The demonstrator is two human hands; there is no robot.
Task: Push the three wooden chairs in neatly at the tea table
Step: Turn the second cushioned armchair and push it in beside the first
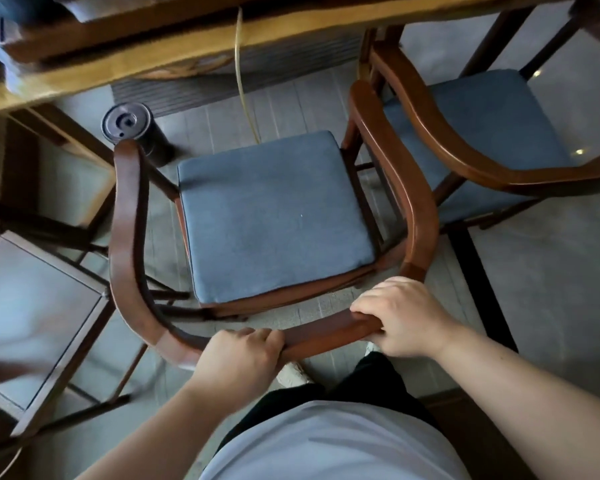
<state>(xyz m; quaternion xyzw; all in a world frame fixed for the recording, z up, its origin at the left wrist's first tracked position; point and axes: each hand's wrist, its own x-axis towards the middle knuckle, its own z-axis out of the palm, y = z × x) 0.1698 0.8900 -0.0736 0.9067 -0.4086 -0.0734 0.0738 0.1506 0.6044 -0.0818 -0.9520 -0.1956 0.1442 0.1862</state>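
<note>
A wooden chair [125,216] with a curved backrest and a blue seat cushion [274,216] stands right in front of me, its front toward the tea table [118,60]. My left hand [238,358] grips the back rail left of centre. My right hand [404,317] grips the same rail to the right. A second wooden chair [440,140] with a blue cushion stands to the right, its armrest close beside the first chair's arm. At the left stands a chair-like dark frame [84,306] with a flat grey panel.
A dark cylindrical container [129,128] stands on the floor under the table edge, just beyond the chair's left arm. A thin yellowish cord [239,64] hangs from the table to the floor. My legs and white shirt fill the bottom centre.
</note>
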